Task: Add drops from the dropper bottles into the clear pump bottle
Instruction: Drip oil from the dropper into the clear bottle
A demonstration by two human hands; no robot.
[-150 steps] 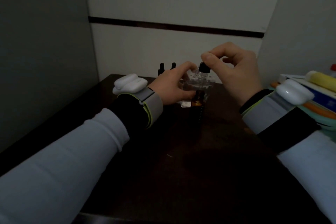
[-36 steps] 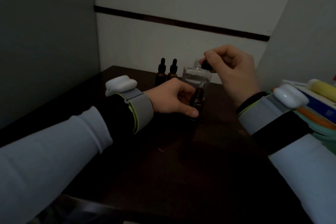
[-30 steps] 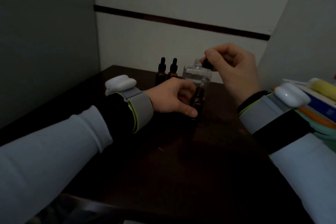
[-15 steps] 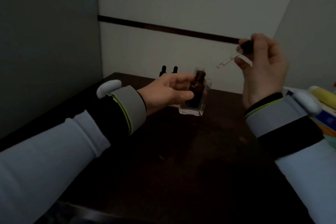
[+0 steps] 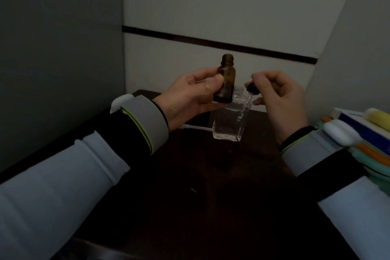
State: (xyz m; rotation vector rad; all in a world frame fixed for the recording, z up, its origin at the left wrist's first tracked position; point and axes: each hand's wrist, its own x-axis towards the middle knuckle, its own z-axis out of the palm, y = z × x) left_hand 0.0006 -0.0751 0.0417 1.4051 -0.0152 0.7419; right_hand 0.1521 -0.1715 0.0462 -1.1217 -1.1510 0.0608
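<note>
Dark table [image 5: 211,196], dimly lit.
A clear pump bottle [image 5: 229,124] stands upright near the far edge, its neck open. A thin white tube [image 5: 196,127] lies flat just left of its base. A stack of coloured flat items [image 5: 375,154] sits at the right edge.

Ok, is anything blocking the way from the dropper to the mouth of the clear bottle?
No cap: the neck of the clear pump bottle stands open. But the amber bottle in the left hand hangs right beside it, base overlapping it in this view. The dropper in the right hand may need to approach from the right.
</note>
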